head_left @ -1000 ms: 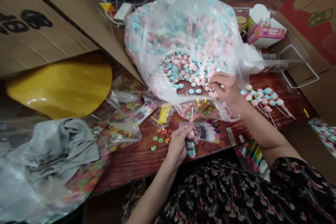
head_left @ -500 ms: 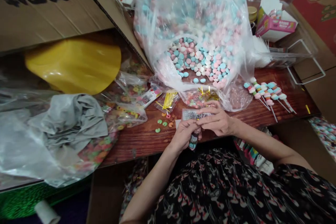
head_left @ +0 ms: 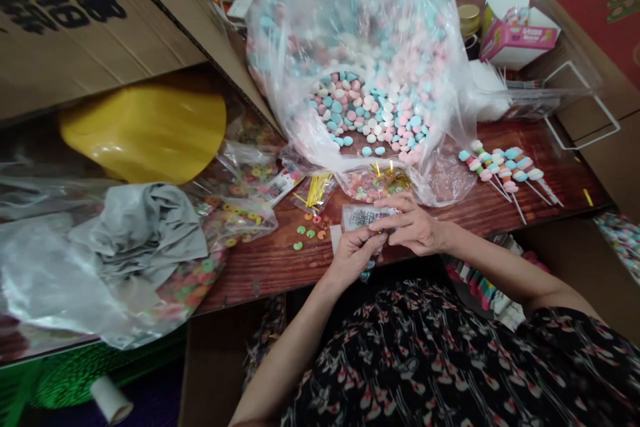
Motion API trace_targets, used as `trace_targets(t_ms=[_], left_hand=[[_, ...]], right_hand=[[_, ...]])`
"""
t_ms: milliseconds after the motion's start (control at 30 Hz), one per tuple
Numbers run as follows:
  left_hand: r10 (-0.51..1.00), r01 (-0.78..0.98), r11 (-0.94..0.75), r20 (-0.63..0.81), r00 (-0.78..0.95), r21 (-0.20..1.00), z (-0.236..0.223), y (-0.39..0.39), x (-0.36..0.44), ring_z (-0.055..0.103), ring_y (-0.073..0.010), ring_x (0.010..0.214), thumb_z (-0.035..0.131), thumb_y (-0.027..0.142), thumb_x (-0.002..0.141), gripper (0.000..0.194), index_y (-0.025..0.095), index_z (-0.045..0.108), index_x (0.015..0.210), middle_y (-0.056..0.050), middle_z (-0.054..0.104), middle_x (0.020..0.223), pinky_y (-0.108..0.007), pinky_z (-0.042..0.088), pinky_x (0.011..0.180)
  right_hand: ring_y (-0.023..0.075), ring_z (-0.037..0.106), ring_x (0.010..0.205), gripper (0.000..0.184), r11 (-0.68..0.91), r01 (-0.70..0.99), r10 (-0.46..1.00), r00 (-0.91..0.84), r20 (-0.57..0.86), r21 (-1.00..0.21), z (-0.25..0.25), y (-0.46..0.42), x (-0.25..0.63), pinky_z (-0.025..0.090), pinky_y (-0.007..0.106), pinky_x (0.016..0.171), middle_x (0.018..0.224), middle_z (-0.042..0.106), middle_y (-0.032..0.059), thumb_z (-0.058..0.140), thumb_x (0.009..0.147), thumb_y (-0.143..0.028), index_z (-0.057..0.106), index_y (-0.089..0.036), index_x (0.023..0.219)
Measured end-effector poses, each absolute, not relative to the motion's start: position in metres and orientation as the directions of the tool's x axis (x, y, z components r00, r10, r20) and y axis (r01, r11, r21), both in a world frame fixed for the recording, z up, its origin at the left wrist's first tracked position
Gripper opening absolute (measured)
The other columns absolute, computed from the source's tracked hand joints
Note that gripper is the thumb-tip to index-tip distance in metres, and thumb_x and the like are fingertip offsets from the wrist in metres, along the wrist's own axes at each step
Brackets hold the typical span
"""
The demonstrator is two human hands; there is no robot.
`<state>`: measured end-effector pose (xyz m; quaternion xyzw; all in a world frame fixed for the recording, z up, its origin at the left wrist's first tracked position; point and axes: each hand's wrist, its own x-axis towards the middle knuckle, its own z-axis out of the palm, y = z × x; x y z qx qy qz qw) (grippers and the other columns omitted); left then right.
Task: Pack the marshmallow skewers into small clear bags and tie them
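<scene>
My left hand [head_left: 354, 253] is closed around a small clear candy packet [head_left: 367, 272], whose lower end with bluish contents pokes out beneath the fingers. Against it, at the packet's neck, my right hand [head_left: 414, 225] pinches with thumb and forefinger, the other fingers stretched out. A glint of gold, seemingly a twist tie, shows between the fingertips; most of it is hidden. Just behind the hands lies a printed clear wrapper [head_left: 363, 216]. Gold twist ties [head_left: 316, 192] lie to the left in a small bag, near several loose ring candies [head_left: 311, 234].
A large clear bag [head_left: 280, 80] of pastel candies stands behind the hands. Several candy skewers [head_left: 510, 170] lie to the right, before a clear bin [head_left: 575, 90]. On the left are a grey cloth [head_left: 143, 230], bagged ring candies [head_left: 200, 277], a yellow sheet [head_left: 150, 133] and a cardboard box [head_left: 90, 47].
My view has shifted slightly. Both hands stay together at the packet; the right fingers have shifted a little at its neck, and less of the packet shows below the left hand.
</scene>
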<state>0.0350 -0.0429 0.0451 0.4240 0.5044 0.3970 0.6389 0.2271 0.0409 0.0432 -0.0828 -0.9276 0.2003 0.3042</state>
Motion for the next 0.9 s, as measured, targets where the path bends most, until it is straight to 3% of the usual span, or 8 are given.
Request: trace_targets(t_ms=[300, 433, 567, 633, 733, 800, 900], left_hand=[[0.935, -0.11, 0.339, -0.321, 0.153, 0.934, 0.03, -0.047, 0.042, 0.047, -0.0081, 0.046, 0.064, 0.051, 0.081, 0.043, 0.015, 0.056, 0.057, 0.0, 0.055, 0.052, -0.02, 0.033, 0.044], [0.951, -0.088, 0.287, -0.273, 0.143, 0.954, 0.03, -0.048, 0.044, 0.047, -0.0086, 0.048, 0.062, 0.046, 0.084, 0.042, 0.016, 0.054, 0.056, 0.001, 0.052, 0.053, -0.022, 0.035, 0.048], [0.982, -0.024, 0.176, -0.174, 0.078, 0.984, 0.034, -0.048, 0.046, 0.047, -0.009, 0.052, 0.058, 0.041, 0.089, 0.039, 0.017, 0.054, 0.058, 0.002, 0.051, 0.055, -0.022, 0.037, 0.052], [0.991, 0.034, 0.113, -0.115, 0.063, 0.993, 0.035, -0.048, 0.047, 0.048, -0.0094, 0.055, 0.054, 0.039, 0.091, 0.039, 0.017, 0.055, 0.06, 0.001, 0.052, 0.058, -0.023, 0.038, 0.055], [0.997, 0.133, -0.007, -0.003, 0.075, 0.991, 0.035, -0.046, 0.048, 0.048, -0.01, 0.058, 0.051, 0.035, 0.094, 0.037, 0.017, 0.056, 0.063, 0.001, 0.051, 0.062, -0.024, 0.039, 0.058], [0.993, 0.188, -0.099, 0.085, 0.085, 0.977, 0.035, -0.044, 0.049, 0.048, -0.0104, 0.06, 0.051, 0.032, 0.095, 0.034, 0.017, 0.056, 0.065, 0.001, 0.051, 0.064, -0.024, 0.039, 0.059], [0.978, 0.251, -0.207, 0.19, 0.09, 0.945, 0.035, -0.042, 0.049, 0.049, -0.0106, 0.061, 0.05, 0.026, 0.095, 0.031, 0.017, 0.055, 0.066, 0.001, 0.051, 0.065, -0.025, 0.04, 0.061]], right_hand=[[0.0243, 0.025, 0.145, 0.017, 0.906, 0.071, 0.276, -0.846, 0.456, -0.417, 0.043, 0.036, 0.235, 0.023, 0.056, 0.114, 0.14, 0.056, -0.002, 0.06, 0.083, -0.013, 0.07, -0.026, 0.08], [0.0279, 0.023, 0.146, 0.017, 0.898, 0.095, 0.306, -0.837, 0.454, -0.43, 0.049, 0.034, 0.239, 0.023, 0.058, 0.114, 0.152, 0.041, -0.004, 0.063, 0.079, -0.011, 0.07, -0.026, 0.078], [0.0312, 0.029, 0.143, 0.019, 0.809, 0.192, 0.508, -0.705, 0.495, -0.556, 0.06, 0.024, 0.246, 0.027, 0.057, 0.114, 0.157, 0.03, -0.0008, 0.072, 0.073, -0.02, 0.072, -0.027, 0.09], [0.0294, 0.042, 0.134, 0.021, 0.671, 0.262, 0.701, -0.528, 0.479, -0.693, 0.06, 0.013, 0.246, 0.035, 0.053, 0.11, 0.149, 0.043, 0.0052, 0.075, 0.074, -0.027, 0.072, -0.026, 0.095], [0.0205, 0.065, 0.098, 0.013, 0.389, 0.254, 0.886, -0.366, 0.284, -0.886, 0.052, -0.005, 0.235, 0.052, 0.038, 0.089, 0.105, 0.07, 0.007, 0.073, 0.078, -0.028, 0.071, -0.021, 0.088], [0.0148, 0.065, 0.073, 0.007, 0.225, 0.217, 0.927, -0.347, 0.14, -0.95, 0.043, -0.015, 0.224, 0.053, 0.028, 0.071, 0.08, 0.072, 0.0024, 0.068, 0.081, -0.026, 0.07, -0.019, 0.082], [0.0126, 0.063, 0.065, 0.008, 0.097, 0.149, 0.95, -0.309, 0.047, -0.984, 0.035, -0.019, 0.211, 0.051, 0.024, 0.064, 0.073, 0.071, 0.0005, 0.064, 0.083, -0.023, 0.07, -0.018, 0.08]])
